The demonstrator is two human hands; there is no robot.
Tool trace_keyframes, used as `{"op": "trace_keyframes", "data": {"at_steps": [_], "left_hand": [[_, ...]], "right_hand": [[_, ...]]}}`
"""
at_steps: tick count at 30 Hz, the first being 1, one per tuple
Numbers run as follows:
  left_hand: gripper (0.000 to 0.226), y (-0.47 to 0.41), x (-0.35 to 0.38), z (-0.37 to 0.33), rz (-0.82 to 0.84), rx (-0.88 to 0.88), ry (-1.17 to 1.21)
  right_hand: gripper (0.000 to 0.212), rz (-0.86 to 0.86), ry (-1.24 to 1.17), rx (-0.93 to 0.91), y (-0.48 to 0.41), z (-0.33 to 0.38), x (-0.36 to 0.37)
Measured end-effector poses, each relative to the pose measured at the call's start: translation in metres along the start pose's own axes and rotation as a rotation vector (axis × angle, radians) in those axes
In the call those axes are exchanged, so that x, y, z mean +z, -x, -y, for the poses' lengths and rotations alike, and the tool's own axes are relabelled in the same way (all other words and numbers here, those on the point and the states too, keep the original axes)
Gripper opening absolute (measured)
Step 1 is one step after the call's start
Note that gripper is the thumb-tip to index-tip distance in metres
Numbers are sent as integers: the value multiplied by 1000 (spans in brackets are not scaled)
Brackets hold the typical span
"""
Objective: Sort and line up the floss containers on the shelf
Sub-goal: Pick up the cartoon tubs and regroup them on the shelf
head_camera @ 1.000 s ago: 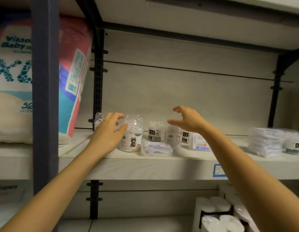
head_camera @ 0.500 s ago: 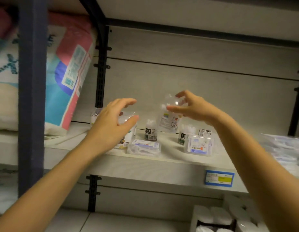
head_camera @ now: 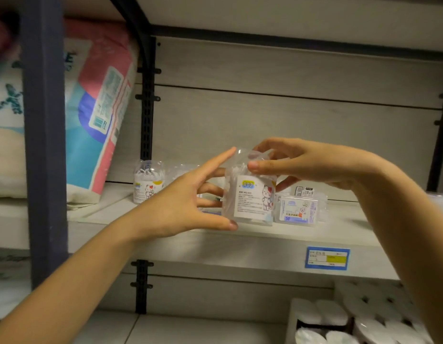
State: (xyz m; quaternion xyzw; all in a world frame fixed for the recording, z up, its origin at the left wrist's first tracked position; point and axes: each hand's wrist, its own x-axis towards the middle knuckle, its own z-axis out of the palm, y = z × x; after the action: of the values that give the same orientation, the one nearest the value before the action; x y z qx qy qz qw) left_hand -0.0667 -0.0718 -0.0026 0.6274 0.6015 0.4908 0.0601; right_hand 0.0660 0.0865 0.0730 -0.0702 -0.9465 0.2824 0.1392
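A clear round floss jar (head_camera: 249, 194) with a white cartoon label is held in the air in front of the shelf (head_camera: 265, 242). My right hand (head_camera: 304, 165) pinches its lid from above. My left hand (head_camera: 185, 202) cups its left side, thumb under the base and index finger up by the lid. A second clear jar (head_camera: 148, 181) with a matching label stands at the shelf's back left. A flat clear floss box (head_camera: 298, 212) with a blue "50" label lies on the shelf just right of the held jar. Other containers behind my hands are mostly hidden.
A large pink, blue and white diaper pack (head_camera: 91, 115) leans on the neighbouring shelf to the left, past a dark upright post (head_camera: 44, 135). A blue and yellow price tag (head_camera: 327, 258) sits on the shelf's front edge. White rolls (head_camera: 344, 321) are stacked below right.
My right hand has lifted the clear jar off the shelf and brought it forward. My left hand left the jar it covered and came across to the lifted one's left side.
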Motion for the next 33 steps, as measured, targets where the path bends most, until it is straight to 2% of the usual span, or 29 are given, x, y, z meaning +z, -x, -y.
{"op": "trace_keyframes", "data": {"at_steps": [3,6,12,15,18,21,26,29,33], "left_hand": [[100,11,-14,-4,-10,-4,-12],[82,26,-36,-9,-67,-14,-48],[44,45,-91,-9,-304,56,-341],[44,45,-117,-10,-395,126,-619],[50,45,-133,-7,-407,143,-877],[48,45,-142,2,-355,121,-1171],[45,47,-145,14,-80,-13,-1709],[37,44,-139,15,51,-57,-1835],[37,39,-134,25,118,-80,-1902]], "right_hand": [[64,-69,38,-31,-4,9,12],[72,-179,126,-116,-12,24,31],[73,-339,202,-245,-40,70,78],[68,-422,262,-258,-61,92,92],[64,-449,290,-236,-83,103,103],[63,-431,304,-208,-101,105,118],[63,-301,407,-130,-124,99,150],[65,-269,432,-85,-133,93,161],[69,-255,408,-38,-139,87,166]]}}
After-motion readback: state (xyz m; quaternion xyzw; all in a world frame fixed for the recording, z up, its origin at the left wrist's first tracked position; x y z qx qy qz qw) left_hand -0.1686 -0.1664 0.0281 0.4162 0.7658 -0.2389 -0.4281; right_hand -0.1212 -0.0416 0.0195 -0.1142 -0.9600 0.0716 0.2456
